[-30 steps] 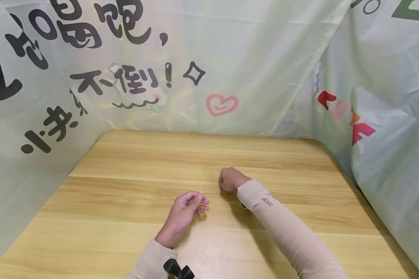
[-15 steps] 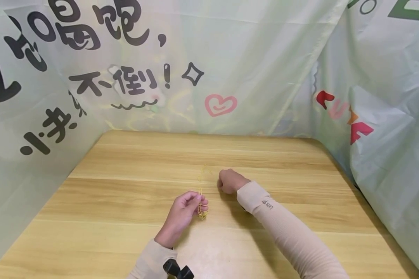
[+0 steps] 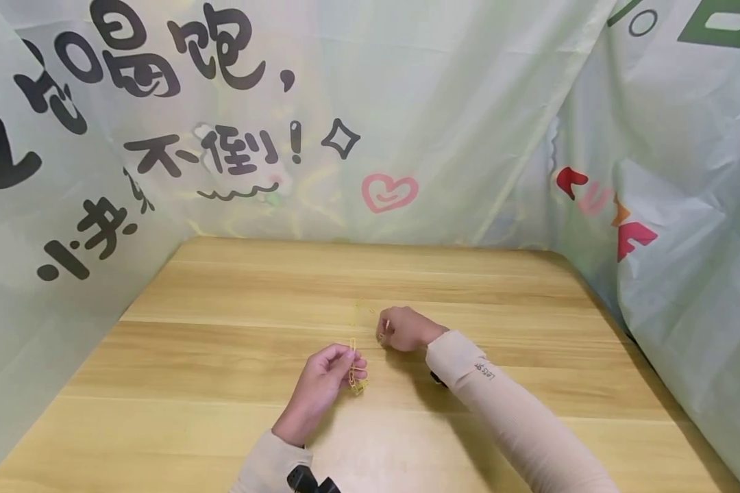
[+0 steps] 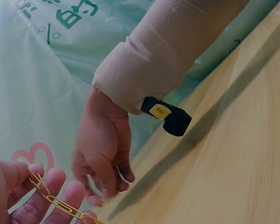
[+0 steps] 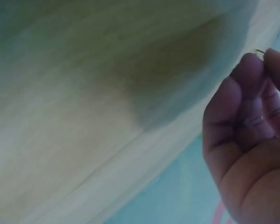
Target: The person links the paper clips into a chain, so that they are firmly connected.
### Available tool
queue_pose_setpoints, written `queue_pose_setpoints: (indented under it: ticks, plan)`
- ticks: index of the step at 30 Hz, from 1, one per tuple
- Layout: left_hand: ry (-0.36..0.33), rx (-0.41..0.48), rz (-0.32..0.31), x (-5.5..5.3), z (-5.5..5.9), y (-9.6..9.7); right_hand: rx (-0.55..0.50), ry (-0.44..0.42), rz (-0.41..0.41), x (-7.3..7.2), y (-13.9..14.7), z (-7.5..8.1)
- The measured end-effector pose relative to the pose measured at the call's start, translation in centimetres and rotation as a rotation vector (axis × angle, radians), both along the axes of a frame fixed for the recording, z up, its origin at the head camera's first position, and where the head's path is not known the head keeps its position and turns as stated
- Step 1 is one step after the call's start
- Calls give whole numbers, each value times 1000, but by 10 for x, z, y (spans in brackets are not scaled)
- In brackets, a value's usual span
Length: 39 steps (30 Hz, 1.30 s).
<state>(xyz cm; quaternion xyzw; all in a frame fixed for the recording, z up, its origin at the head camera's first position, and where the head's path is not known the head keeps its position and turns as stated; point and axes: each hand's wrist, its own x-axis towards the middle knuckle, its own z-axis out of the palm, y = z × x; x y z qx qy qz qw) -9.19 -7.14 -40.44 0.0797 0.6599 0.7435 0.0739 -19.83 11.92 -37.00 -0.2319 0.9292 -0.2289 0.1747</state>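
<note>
My left hand (image 3: pixel 324 375) pinches a chain of linked yellow paper clips (image 4: pixel 61 204) between thumb and forefinger. One clip stands up above the fingertips, and the rest of the chain hangs down across the other fingers. Ahead and to the right, my right hand (image 3: pixel 409 329) is over the table with its fingers bent. Its thumb and forefinger pinch a paper clip (image 5: pixel 259 51); only a small curved end of it shows in the right wrist view. Loose yellow paper clips (image 3: pixel 372 311) lie on the table just beyond both hands, faint in the head view.
The wooden table (image 3: pixel 222 370) reaches back to a pale printed curtain (image 3: pixel 469 137), which also hangs along both sides. A black wrist camera (image 4: pixel 170 116) sits at my right cuff, and another black camera (image 3: pixel 308 479) at my left.
My right hand has drawn slightly back from the loose clips, its fingertips turned toward the left hand with a clip now showing. The left hand keeps its hold on the chain.
</note>
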Motion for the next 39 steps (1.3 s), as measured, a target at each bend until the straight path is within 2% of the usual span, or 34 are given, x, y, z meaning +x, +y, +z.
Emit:
queue_pose_setpoints:
  ticks: [6,11,16,20,25,30,37,39]
  plan:
    - [9,19,-2,-1,-1,0,-203,79,112,2,3,5]
    - [-5,19,12,1,-1,0,-340,96,193,7,4,10]
    - [-9,24,14,0,0,1,-434,74,209,11,4,14]
    - [-16,27,18,0,-1,1,-498,33,186,14,4,15]
    - [-17,23,18,0,0,2,-536,13,146,15,5,16]
    - [-24,29,21,-1,0,2,-552,20,175,14,5,14]
    - [-29,28,20,-1,0,1,-536,25,178,38,-3,47]
    - [-28,25,20,0,0,1,-534,25,182,38,-3,47]
